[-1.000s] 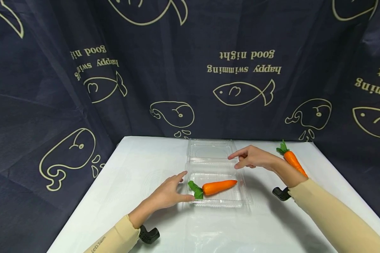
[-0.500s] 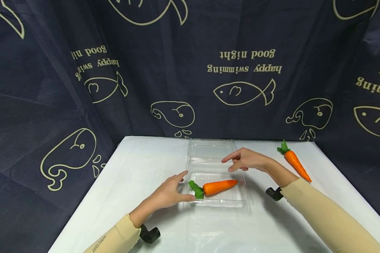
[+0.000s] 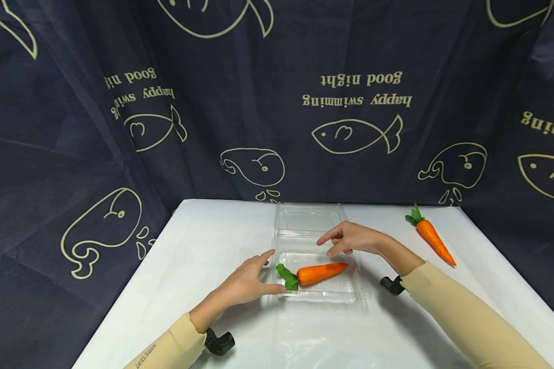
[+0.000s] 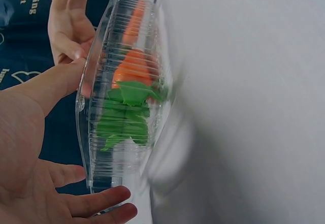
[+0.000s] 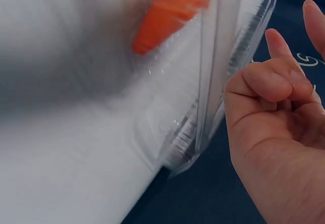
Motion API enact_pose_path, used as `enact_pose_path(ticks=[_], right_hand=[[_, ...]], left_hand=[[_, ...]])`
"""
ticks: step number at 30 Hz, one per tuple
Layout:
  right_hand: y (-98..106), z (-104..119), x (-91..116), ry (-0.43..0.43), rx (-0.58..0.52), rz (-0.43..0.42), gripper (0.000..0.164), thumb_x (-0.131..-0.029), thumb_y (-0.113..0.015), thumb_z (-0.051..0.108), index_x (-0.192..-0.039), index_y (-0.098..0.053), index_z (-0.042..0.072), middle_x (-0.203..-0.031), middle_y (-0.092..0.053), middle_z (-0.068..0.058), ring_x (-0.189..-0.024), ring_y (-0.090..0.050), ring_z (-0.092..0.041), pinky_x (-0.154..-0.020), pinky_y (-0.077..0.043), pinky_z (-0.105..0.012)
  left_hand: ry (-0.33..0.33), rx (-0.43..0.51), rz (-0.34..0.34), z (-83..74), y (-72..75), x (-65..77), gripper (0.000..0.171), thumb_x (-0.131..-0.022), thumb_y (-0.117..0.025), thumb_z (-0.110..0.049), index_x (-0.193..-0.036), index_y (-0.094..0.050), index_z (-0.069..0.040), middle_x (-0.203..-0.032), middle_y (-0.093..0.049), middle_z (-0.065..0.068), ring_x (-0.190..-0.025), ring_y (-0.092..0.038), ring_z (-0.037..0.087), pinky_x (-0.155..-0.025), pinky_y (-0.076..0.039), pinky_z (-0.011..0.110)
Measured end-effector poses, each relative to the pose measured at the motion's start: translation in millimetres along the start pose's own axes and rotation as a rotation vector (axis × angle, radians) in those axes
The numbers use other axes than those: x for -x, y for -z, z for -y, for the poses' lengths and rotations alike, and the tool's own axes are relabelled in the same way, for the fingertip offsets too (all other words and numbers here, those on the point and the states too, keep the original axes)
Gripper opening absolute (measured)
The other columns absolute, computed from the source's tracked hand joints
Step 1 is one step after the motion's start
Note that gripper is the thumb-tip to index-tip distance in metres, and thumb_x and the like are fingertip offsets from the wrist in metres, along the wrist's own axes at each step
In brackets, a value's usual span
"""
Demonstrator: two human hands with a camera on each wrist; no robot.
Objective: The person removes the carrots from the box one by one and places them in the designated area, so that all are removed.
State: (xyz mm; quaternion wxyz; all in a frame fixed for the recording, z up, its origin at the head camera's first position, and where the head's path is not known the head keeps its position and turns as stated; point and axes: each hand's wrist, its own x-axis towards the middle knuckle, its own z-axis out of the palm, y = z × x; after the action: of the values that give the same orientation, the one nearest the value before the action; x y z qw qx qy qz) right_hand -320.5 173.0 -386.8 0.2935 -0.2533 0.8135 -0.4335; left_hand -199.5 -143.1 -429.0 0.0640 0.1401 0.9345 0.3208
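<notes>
A clear plastic hinged box (image 3: 300, 259) lies on the table with its lid (image 3: 310, 220) folded back at the far side. Inside rests an orange carrot (image 3: 322, 273), its green leafy top (image 4: 124, 120) toward the left wall. My left hand (image 3: 241, 281) spreads along the box's left side, thumb at the near left corner, fingertips by the left edge farther back. Above the right part of the box hovers my right hand (image 3: 357, 240), index finger and thumb stretched out, the other fingers curled. In the right wrist view nothing shows in that hand (image 5: 274, 107).
A second carrot (image 3: 435, 241) with green leaves lies on the white table (image 3: 203, 230) at the far right. Behind the table hangs a dark blue curtain (image 3: 258, 118) printed with fish and whales. A black wrist device (image 3: 219, 342) is on each arm.
My right hand has moved left and then nearer to me, over the box, uncovering the tip of the second carrot. The left hand and the carrot in the box stay put.
</notes>
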Motion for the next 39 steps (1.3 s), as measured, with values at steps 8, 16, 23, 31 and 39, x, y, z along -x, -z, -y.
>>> enact_pose_path(ticks=[8,16,23,31,39], right_hand=[[-9.4,-3.8,-6.6,-0.001,-0.003,0.036,0.046,-0.083,-0.078,0.006,-0.126,-0.067,-0.005,-0.059,-0.033,0.004,-0.055,-0.037,-0.014,-0.056,-0.037,-0.023],[-17.9,-9.3,-10.0,0.016,0.012,0.065,0.044,-0.082,-0.078,0.007,-0.124,-0.068,-0.006,-0.056,-0.033,0.005,-0.052,-0.034,-0.016,-0.057,-0.035,-0.025],[-25.5,-13.2,-15.9,-0.003,0.028,0.061,0.041,-0.08,-0.082,0.009,-0.119,-0.072,-0.002,-0.056,-0.037,0.005,-0.051,-0.034,-0.015,-0.053,-0.031,-0.023],[-30.9,-11.7,-19.8,-0.02,0.035,0.063,0.039,-0.079,-0.084,0.011,-0.115,-0.075,0.001,-0.055,-0.039,0.005,-0.047,-0.033,-0.011,-0.051,-0.03,-0.022],[-35.5,-14.2,-21.7,-0.034,0.033,0.066,0.036,-0.078,-0.085,0.012,-0.113,-0.077,0.003,-0.055,-0.039,0.005,-0.046,-0.028,-0.009,-0.047,-0.026,-0.02]], left_hand=[[0.008,0.009,0.0,-1.1,0.3,0.7,0.103,-0.078,-0.08,-0.06,-0.158,-0.033,-0.016,-0.145,-0.055,0.017,-0.14,-0.045,0.036,-0.113,-0.037,0.059],[-0.008,0.005,0.007,-1.3,0.0,0.9,0.103,-0.078,-0.08,-0.059,-0.158,-0.034,-0.015,-0.143,-0.056,0.018,-0.138,-0.047,0.037,-0.113,-0.038,0.058],[-0.004,0.004,-0.002,-1.1,-0.4,0.5,0.102,-0.078,-0.079,-0.06,-0.158,-0.034,-0.015,-0.142,-0.057,0.019,-0.137,-0.048,0.036,-0.112,-0.039,0.058],[-0.002,0.006,-0.002,-0.4,0.3,1.0,0.103,-0.079,-0.079,-0.059,-0.158,-0.033,-0.014,-0.142,-0.057,0.018,-0.138,-0.047,0.037,-0.112,-0.038,0.059],[0.003,0.007,0.008,-0.8,-0.2,1.4,0.102,-0.078,-0.079,-0.06,-0.159,-0.033,-0.017,-0.144,-0.057,0.017,-0.138,-0.046,0.036,-0.112,-0.038,0.059]])
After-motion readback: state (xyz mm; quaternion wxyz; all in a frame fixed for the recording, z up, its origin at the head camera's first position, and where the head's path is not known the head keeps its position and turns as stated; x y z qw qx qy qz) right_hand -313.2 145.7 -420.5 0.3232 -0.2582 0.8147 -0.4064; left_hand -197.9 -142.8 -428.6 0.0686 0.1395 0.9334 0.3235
